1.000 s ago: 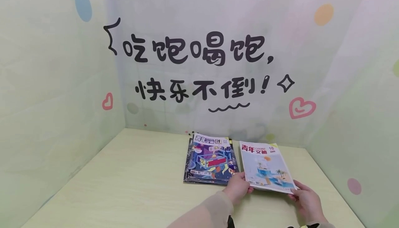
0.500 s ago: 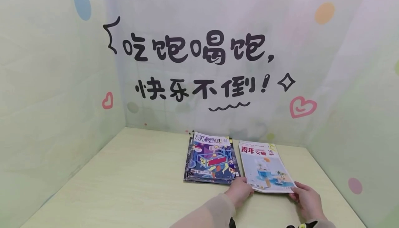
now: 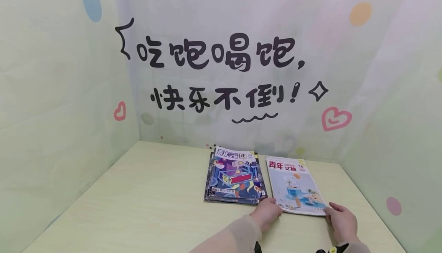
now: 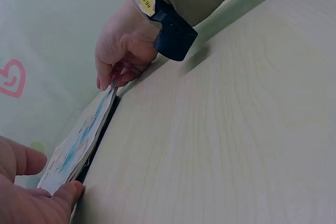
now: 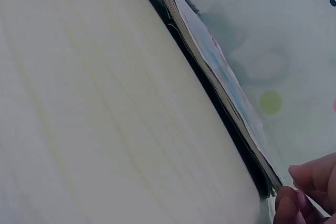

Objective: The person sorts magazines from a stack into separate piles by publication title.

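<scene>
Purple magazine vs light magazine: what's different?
Cover: the purple magazine is mostly dark and busy; the light magazine is pale with blue beach art.
Number: 22 on the purple magazine, 16 on the light magazine.
Hands: the left hand and right hand are at the light magazine's near corners; neither is on the purple magazine's cover.
Shared: both face up, same title characters.

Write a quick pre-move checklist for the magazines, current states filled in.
1. Left hand at near left corner of beach-cover magazine: ok
2. Right hand at its near right corner: ok
3. Its cover facing up: ok
4. Not overlapping purple-topped pile: ok, a gap shows in the head view
5. That pile's edges squared: not ok, lower covers stick out
6. Near edge flat on table: cannot tell, dark band beneath
</scene>
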Tool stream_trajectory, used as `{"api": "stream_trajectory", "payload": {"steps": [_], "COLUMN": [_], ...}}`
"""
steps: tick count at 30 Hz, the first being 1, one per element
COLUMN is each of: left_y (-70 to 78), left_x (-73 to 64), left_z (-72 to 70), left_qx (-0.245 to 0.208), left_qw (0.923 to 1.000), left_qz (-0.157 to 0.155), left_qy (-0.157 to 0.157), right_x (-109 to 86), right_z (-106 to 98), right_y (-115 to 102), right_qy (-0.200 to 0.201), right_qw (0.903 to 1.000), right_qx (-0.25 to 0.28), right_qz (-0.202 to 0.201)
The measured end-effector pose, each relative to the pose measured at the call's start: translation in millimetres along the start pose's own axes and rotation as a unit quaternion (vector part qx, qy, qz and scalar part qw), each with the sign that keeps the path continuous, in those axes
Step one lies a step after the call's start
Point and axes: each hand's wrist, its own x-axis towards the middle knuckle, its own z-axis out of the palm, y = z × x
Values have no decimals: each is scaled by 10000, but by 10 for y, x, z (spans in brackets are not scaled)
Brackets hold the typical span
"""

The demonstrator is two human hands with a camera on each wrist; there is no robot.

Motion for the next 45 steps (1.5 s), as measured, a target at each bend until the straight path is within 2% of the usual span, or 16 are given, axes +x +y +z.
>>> {"api": "stream_trajectory", "payload": {"steps": [4,8,12,18,22,28,32,37,41,45], "left_y": [5,28,63,102,114,111,65,18,-41,-136], "left_x": [-55,-129,-168,-199,-228,-256,-240,-255,-271,-290], "left_z": [6,-16,-143,-413,-589,-871,-1056,-1312,-1509,-1643], "left_qx": [31,94,140,206,703,1183,1222,1262,1380,1283], "left_qw": [10000,9999,9998,9989,9942,9861,9831,9792,9702,9594], "left_qz": [-2,-37,75,413,783,1029,1074,966,1029,1127], "left_qy": [-4,-31,-91,-22,237,558,839,1260,1708,2246], "right_x": [-59,-159,-275,-429,-519,-676,-755,-832,-905,-950], "right_z": [-30,2,134,403,608,957,1160,1321,1402,1457], "right_y": [-46,-161,-299,-406,-406,-441,-454,-446,-443,-421], "right_qy": [-88,-53,-161,-853,-1144,-1363,-1475,-1499,-1590,-1654], "right_qw": [9976,9923,9897,9891,9843,9796,9787,9777,9792,9810], "right_qx": [-613,-997,-958,-628,-670,-622,-600,-665,-396,-193], "right_qz": [-307,-732,-1049,-1019,-1169,-1340,-1295,-1309,-1193,-995]}}
